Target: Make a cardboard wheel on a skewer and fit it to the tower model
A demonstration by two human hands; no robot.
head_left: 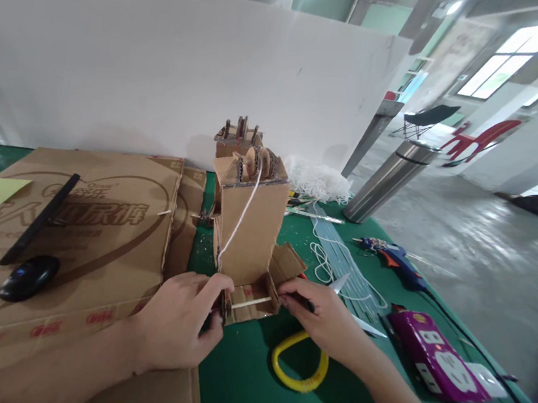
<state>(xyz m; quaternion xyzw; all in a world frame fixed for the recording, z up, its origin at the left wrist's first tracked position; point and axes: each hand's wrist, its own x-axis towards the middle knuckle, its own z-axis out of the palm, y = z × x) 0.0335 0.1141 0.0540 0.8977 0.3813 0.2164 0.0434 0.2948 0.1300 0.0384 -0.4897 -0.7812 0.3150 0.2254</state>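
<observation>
A cardboard model [251,232] stands upright in front of me, with a round cardboard pulley [253,162] on its top. White string [241,216] runs from the pulley down the front panel. Across the open box at the model's foot lies a thin wooden stick [250,303]. My left hand [184,315] is closed at the left side of that box, thumb and forefinger at its wall. On the opposite side, the fingers of my right hand [321,313] pinch the box wall near the stick's end; the fingertips are partly hidden. Yellow-handled scissors [298,385] lie beneath my right hand.
On the right lie a glue gun [397,258], a purple pack [439,356], pale glue sticks [347,261] and a steel flask [390,184]. Bundled white string [319,180] sits behind. Left, a mouse [29,278] and a black bar [41,218] rest on flat cardboard [107,259].
</observation>
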